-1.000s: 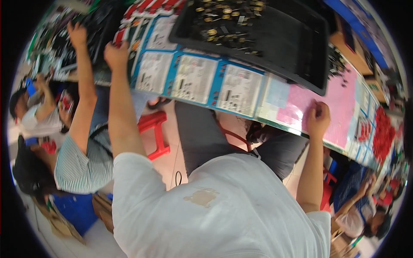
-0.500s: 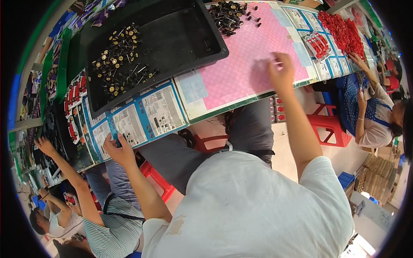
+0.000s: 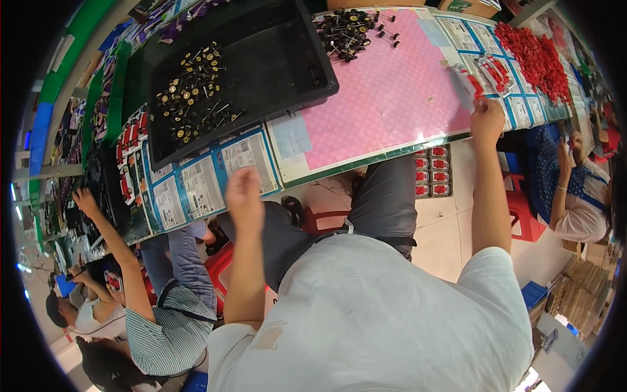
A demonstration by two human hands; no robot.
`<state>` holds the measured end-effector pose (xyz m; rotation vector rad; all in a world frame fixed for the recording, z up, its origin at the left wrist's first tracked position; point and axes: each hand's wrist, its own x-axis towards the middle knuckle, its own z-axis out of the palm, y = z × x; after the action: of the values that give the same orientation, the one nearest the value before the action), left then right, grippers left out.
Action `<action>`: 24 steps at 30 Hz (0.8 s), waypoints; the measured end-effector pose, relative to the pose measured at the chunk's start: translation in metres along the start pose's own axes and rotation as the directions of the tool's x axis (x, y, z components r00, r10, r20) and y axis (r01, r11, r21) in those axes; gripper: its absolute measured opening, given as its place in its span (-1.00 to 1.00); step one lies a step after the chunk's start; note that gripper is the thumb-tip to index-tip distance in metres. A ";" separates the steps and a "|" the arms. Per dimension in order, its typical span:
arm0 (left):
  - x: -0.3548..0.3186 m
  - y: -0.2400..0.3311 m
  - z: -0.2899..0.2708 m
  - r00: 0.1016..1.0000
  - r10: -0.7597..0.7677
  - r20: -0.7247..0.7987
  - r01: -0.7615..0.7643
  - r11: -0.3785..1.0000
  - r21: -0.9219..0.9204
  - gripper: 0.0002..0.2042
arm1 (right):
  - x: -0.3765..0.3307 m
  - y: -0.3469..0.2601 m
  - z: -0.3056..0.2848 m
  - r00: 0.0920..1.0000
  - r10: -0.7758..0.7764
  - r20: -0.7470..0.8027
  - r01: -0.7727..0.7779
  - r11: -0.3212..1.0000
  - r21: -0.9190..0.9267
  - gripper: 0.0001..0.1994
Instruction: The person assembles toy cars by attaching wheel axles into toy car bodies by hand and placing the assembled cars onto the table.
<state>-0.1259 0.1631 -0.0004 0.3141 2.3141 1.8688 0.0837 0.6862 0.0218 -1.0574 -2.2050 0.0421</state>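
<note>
At the right end of the pink mat (image 3: 392, 78), my right hand (image 3: 488, 123) is closed, its fingertips on a red and white toy car body (image 3: 470, 83). Beside that body lies a small group of similar red and white car bodies (image 3: 496, 73). My left hand (image 3: 245, 199) is raised over the table's near edge, in front of the printed sheets (image 3: 199, 184). Motion smears its fingers, so whether it holds anything cannot be made out. Beyond it stands a large black tray (image 3: 264, 65) with a heap of black and yellow wheels on axles (image 3: 189, 91).
More wheel-and-axle pieces (image 3: 346, 36) lie at the mat's far edge. A heap of small red parts (image 3: 535, 62) is at far right. A co-worker's hand (image 3: 85, 201) is on the left; another person (image 3: 568, 176) sits at right. Packed red toys (image 3: 432, 173) are below the table.
My right hand has moved right, from over the pink mat to the car bodies, and closed on one. My left hand has left the printed sheets, moving right and toward me.
</note>
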 end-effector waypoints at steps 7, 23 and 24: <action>-0.043 0.058 0.113 0.785 -0.075 0.615 0.479 0.702 -0.526 -0.50 | -0.105 -0.191 -0.088 0.763 -0.566 0.313 -0.048 0.434 0.900 -0.91; -0.036 0.032 0.055 0.909 -0.173 0.378 0.366 0.765 -0.530 -0.82 | 0.060 -0.127 0.128 0.916 -0.335 0.221 0.231 0.891 0.391 -0.75; -0.036 0.033 0.054 0.907 -0.173 0.383 0.369 0.766 -0.527 -0.81 | 0.063 -0.124 0.130 0.904 -0.376 0.203 0.281 0.881 0.381 -0.75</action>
<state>-0.0755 0.2122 0.0202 0.1557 1.3841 2.0769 -0.1043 0.6797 -0.0048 -0.4912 -2.4792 0.4289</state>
